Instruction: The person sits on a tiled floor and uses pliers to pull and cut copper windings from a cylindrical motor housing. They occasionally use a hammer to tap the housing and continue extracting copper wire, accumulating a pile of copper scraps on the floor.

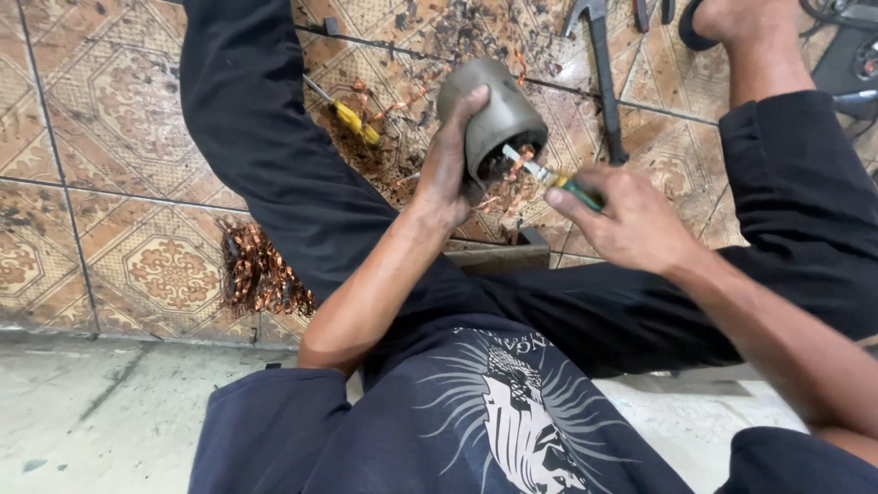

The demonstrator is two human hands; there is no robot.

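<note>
the left hand [448, 169] is gripping the grey motor stator [494, 114]; the right hand [626, 220] is clasping a screwdriver [549, 176], prying copper wire [517, 165]. a copper pile [261, 270] is lying aside, some winding is remaining.

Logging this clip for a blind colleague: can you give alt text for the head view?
Seated on a tiled floor, a person steadies a grey metal cylinder with the left hand while the right hand pokes a screwdriver into its open end. Copper wire scraps lie nearby.

We take this for a repair workshop floor: grimy patterned tiles [110, 119], a heap of stripped copper wire [261, 274], scattered screwdriver [352, 117] and pliers [599, 55]
</note>
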